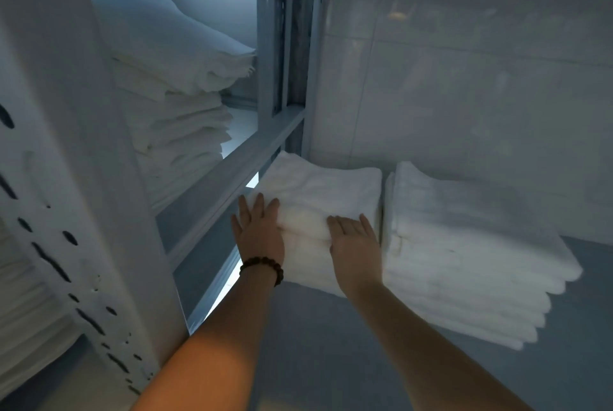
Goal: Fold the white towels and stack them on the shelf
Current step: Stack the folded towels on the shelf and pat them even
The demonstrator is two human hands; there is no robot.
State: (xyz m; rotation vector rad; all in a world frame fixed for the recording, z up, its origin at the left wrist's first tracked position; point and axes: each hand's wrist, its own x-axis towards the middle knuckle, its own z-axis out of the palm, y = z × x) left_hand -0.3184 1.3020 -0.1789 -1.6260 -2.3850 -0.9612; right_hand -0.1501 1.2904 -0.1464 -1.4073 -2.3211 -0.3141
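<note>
A small stack of folded white towels [326,193] lies on the grey shelf board [331,344], close to the tiled back wall. My left hand [258,228], with a dark bead bracelet at the wrist, lies flat against the stack's near left side. My right hand [355,243] presses flat on the stack's near right side. Both hands have their fingers extended and hold nothing. Right beside this stack stands a bigger stack of folded white towels [464,251], almost touching it.
A pale metal upright with slots [66,211] rises at the left, with a cross rail [229,175] behind it. The neighbouring bay holds a tall pile of white linen [175,105]. A tiled wall [464,79] closes the back.
</note>
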